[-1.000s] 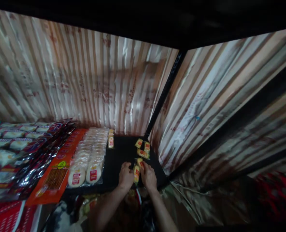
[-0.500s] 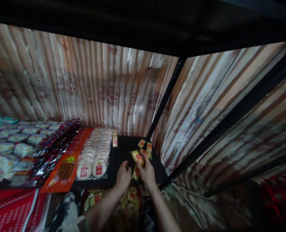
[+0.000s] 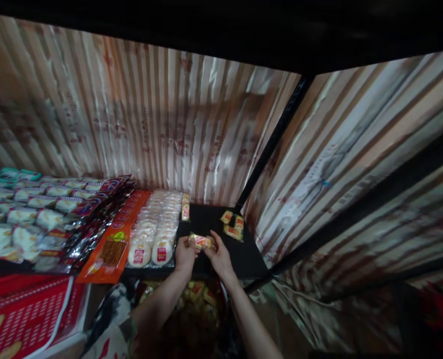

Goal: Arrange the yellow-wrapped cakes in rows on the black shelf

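Observation:
A small yellow packet of snack [image 3: 201, 241] with a pink-red label is held level between my two hands, above the black shelf [image 3: 202, 222]. My left hand [image 3: 185, 255] is closed on its left end. My right hand [image 3: 218, 255] pinches its right end with thumb and fingers. Loose yellow packets [image 3: 233, 230] of the same look lie by the back corner post. A narrow row of such packets [image 3: 185, 208] stands to the left, against rows of round white wrapped crackers [image 3: 161, 251]. Below my forearms, a container holds many more yellow packets [image 3: 201, 294], partly hidden.
Left along the shelf lie an orange snack bag [image 3: 104, 254], dark shiny bags [image 3: 90, 224] and white wrapped packs [image 3: 23, 214]. A red basket [image 3: 27, 309] sits at lower left. A black post [image 3: 274, 144] rises at the corner before striped sheeting [image 3: 176, 124].
The packet, earlier in my right hand alone, has moved left and down and is now gripped by both hands. My left hand has come up to it. The view has shifted slightly.

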A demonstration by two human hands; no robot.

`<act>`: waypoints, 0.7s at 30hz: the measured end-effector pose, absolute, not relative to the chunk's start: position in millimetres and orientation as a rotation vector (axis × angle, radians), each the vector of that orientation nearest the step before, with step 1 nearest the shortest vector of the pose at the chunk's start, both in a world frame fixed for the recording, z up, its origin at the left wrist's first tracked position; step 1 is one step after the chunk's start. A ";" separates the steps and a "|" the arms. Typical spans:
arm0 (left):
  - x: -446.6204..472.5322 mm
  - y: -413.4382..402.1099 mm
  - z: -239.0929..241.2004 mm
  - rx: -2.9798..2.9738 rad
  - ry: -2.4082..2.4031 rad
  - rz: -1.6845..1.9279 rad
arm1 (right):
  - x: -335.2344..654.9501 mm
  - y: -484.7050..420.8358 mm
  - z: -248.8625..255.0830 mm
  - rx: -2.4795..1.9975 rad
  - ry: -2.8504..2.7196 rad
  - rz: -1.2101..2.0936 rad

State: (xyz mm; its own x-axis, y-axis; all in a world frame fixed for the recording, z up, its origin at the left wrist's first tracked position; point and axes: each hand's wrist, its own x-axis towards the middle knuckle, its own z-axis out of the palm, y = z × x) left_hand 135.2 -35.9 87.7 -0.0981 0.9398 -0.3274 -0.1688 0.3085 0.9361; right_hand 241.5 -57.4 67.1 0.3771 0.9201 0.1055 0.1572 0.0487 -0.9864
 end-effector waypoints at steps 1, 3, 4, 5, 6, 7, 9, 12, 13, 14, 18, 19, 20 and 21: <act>135.9 -34.4 87.9 0.780 1.321 1.135 | 240.7 -54.6 63.6 -1.427 -1.004 0.793; 136.6 -31.2 87.7 0.750 1.326 1.152 | 239.2 -50.5 58.3 -1.457 -0.966 0.793; 136.6 -29.3 87.0 0.743 1.330 1.157 | 238.5 -49.0 56.2 -1.474 -0.968 0.793; 136.3 -27.4 85.9 0.742 1.331 1.159 | 237.8 -47.8 54.3 -1.489 -0.979 0.797; 135.9 -25.3 84.6 0.744 1.328 1.164 | 237.1 -46.7 52.4 -1.502 -0.989 0.799; 135.3 -23.1 83.2 0.747 1.323 1.174 | 236.4 -45.5 50.4 -1.511 -0.987 0.795; 134.3 -19.1 80.7 0.742 1.319 1.204 | 234.7 -42.5 46.5 -1.509 -0.930 0.774; 134.5 -15.2 79.0 0.662 1.294 1.249 | 230.7 -36.0 41.5 -1.441 -0.761 0.809; 135.4 -14.7 79.0 0.614 1.274 1.256 | 228.7 -33.7 40.5 -1.414 -0.716 0.844; 136.6 -14.7 79.0 0.561 1.249 1.253 | 226.1 -31.6 39.7 -1.393 -0.681 0.879; 143.1 -17.2 76.9 0.415 1.193 1.222 | 212.0 -26.6 38.0 -1.340 -0.617 0.957; 144.5 -18.0 75.4 0.398 1.198 1.219 | 208.8 -25.9 37.6 -1.328 -0.607 0.968; 145.4 -18.6 73.4 0.390 1.206 1.217 | 206.2 -25.0 37.4 -1.323 -0.606 0.977; 145.9 -19.0 71.2 0.385 1.219 1.209 | 204.7 -23.6 37.2 -1.331 -0.619 0.981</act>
State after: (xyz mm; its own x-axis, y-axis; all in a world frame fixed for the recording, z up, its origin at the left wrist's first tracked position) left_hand 145.9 -19.0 71.2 -0.1309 0.8550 -0.5019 -0.4945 0.3825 0.7805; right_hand 204.7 -23.6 37.2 0.4847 0.8607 -0.1556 -0.2294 -0.0467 -0.9722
